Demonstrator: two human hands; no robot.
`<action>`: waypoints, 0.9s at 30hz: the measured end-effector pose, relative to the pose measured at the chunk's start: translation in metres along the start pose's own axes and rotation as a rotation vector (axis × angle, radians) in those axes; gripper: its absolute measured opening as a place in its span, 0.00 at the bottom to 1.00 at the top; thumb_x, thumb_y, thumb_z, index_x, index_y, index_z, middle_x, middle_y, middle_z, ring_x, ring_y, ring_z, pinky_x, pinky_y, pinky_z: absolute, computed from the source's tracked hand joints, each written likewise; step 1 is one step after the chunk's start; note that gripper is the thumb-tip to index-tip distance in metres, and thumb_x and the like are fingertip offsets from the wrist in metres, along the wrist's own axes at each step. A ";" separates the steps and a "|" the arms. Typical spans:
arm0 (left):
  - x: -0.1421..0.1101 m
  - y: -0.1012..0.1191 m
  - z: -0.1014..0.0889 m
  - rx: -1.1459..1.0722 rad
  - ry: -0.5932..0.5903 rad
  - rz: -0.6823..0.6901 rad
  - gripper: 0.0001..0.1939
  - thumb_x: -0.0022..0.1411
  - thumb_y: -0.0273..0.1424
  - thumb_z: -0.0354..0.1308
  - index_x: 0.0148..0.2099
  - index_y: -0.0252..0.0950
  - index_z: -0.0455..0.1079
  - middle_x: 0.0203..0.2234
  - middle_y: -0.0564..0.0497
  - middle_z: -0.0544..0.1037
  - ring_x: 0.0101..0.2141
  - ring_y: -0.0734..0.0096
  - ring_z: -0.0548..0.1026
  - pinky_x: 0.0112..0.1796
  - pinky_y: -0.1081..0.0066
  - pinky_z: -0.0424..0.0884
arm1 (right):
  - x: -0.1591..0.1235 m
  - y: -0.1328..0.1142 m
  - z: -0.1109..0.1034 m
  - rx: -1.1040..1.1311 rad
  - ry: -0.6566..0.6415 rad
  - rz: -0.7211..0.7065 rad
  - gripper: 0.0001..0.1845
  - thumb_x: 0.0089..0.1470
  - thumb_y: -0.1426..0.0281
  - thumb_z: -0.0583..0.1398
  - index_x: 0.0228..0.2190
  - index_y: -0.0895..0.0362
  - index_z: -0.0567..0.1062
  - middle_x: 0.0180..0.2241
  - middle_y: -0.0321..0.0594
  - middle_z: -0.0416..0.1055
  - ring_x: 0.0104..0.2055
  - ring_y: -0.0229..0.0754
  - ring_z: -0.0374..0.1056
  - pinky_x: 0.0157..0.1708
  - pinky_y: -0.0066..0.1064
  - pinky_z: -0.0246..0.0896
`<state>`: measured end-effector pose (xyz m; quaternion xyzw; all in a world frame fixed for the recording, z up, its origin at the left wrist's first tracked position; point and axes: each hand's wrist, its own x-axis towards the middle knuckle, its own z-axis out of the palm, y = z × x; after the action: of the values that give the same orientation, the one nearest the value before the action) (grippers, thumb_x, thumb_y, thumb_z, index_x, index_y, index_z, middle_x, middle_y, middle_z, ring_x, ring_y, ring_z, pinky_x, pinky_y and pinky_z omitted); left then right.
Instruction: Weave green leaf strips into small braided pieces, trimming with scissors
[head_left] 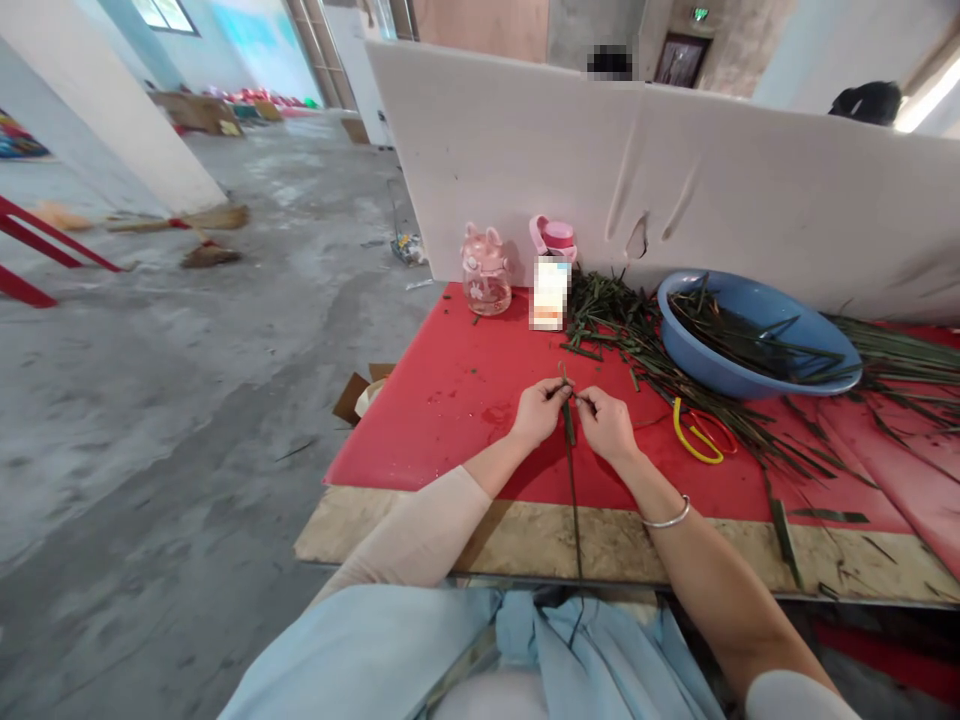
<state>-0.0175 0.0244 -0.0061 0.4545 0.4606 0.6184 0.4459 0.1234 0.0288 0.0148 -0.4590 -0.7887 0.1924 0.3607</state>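
The left hand [541, 412] and right hand [606, 422] meet with fingertips pinched closed on a narrow leaf strip [575, 490], held above the red-covered counter [420, 425], its tail hanging towards the lap. It looks light and pliable, perhaps slick if damp and liable to split; a fingertip grip close to the worked end should suit it. Beyond lie scissors [682, 437], loose leaves [604, 305] and a blue basin [679, 345].
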 end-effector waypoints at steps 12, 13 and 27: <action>-0.004 0.008 -0.005 -0.122 -0.225 -0.108 0.20 0.44 0.33 0.69 0.42 0.32 0.74 0.33 0.49 0.77 0.34 0.72 0.72 0.42 0.69 0.65 | -0.002 0.017 0.006 0.282 0.021 0.060 0.11 0.55 0.64 0.54 0.31 0.57 0.73 0.20 0.33 0.64 0.21 0.36 0.56 0.24 0.27 0.52; -0.005 0.008 -0.003 -0.091 -0.221 -0.096 0.17 0.45 0.33 0.68 0.39 0.32 0.74 0.32 0.49 0.77 0.34 0.73 0.72 0.42 0.69 0.65 | -0.002 0.017 0.007 0.295 0.026 0.063 0.11 0.55 0.63 0.54 0.31 0.57 0.72 0.20 0.34 0.64 0.22 0.36 0.57 0.25 0.27 0.53; -0.003 0.011 -0.003 -0.166 -0.085 -0.142 0.14 0.45 0.35 0.66 0.35 0.32 0.75 0.28 0.51 0.77 0.31 0.74 0.71 0.39 0.72 0.65 | -0.001 0.015 0.012 0.349 -0.041 0.076 0.10 0.55 0.62 0.54 0.27 0.56 0.65 0.18 0.29 0.55 0.22 0.34 0.51 0.23 0.26 0.47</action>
<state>-0.0211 0.0193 0.0039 0.4081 0.4193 0.6014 0.5440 0.1235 0.0358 -0.0027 -0.4147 -0.7327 0.3491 0.4114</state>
